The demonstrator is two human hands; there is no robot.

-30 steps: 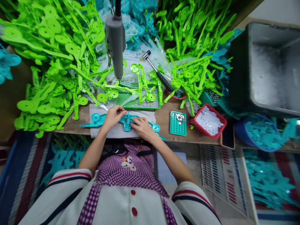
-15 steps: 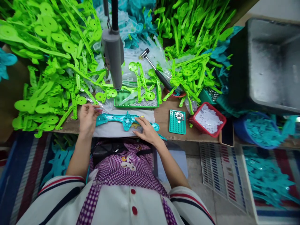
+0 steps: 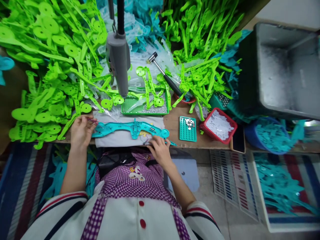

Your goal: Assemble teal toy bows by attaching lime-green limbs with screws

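A long turquoise plastic part (image 3: 117, 128) lies across a white printed cloth (image 3: 112, 142), with a crosspiece near its middle and a round disc at its right end. Beside its left end, my left hand (image 3: 81, 131) is closed in a pinch on a thin reddish strand (image 3: 96, 121); the strand runs toward the part, and its exact kind is too fine to make out. My right hand (image 3: 161, 151) has its fingers bent over the lower edge of the part, near the disc, and holds it there.
A grey hanging tool (image 3: 118, 63) comes down above a green tray (image 3: 145, 113) of small metal pieces. A hammer (image 3: 165, 75), a teal pegged tray (image 3: 188, 135), a red basket (image 3: 217, 138) of white pieces and a phone (image 3: 238, 141) are around. Lime-green parts (image 3: 52, 110) heap up behind.
My left hand has moved left, away from the middle of the part. My right hand has slid down and right from the part's centre to its lower right edge.
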